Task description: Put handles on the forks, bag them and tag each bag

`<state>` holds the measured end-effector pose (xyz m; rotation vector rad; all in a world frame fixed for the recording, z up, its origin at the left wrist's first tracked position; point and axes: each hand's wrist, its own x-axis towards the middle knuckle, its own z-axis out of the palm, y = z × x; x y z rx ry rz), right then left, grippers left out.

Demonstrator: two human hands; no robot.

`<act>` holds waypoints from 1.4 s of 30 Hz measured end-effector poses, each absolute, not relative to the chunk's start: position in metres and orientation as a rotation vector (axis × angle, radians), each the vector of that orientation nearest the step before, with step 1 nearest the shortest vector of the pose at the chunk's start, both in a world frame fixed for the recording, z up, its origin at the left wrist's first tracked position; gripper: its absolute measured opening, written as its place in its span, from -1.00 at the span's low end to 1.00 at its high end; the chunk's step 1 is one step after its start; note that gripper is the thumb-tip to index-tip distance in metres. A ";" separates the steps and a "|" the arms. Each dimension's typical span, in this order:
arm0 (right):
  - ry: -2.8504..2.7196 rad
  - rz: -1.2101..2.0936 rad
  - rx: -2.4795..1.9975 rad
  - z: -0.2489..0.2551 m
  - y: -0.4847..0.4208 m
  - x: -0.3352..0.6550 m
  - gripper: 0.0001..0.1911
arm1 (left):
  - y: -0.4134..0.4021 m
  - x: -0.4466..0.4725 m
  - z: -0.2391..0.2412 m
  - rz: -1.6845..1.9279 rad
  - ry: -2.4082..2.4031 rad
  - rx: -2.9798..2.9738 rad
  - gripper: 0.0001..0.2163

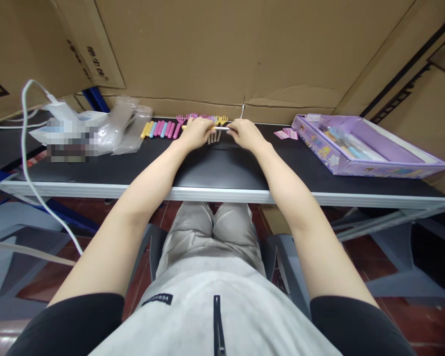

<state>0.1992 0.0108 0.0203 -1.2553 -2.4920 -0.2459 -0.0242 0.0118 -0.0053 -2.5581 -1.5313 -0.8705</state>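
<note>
Probably drawing out or joining rod [222, 128], held crosswise over tabletop [222, 170], right of handles [157, 129]. Clamped by fingers of left hand [197, 132] nearer handles, by fingers of right hand [247, 133] farther off. For next move, probably align both grips, applying force lengthwise.

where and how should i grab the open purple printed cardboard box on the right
Probably pinch the purple box by its raised left wall, coming from the left with the right hand: it lies open-side up, with that wall nearest the hand.
</note>
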 end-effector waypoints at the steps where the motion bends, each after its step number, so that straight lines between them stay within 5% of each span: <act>1: -2.491 -0.251 -1.254 0.020 0.011 0.199 -0.71 | 0.012 -0.025 -0.005 -0.879 -1.533 -2.559 -0.83; 42: -2.524 -0.292 -1.265 0.019 0.012 0.203 -0.70 | 0.016 -0.036 -0.006 -0.994 -1.558 -2.567 -0.79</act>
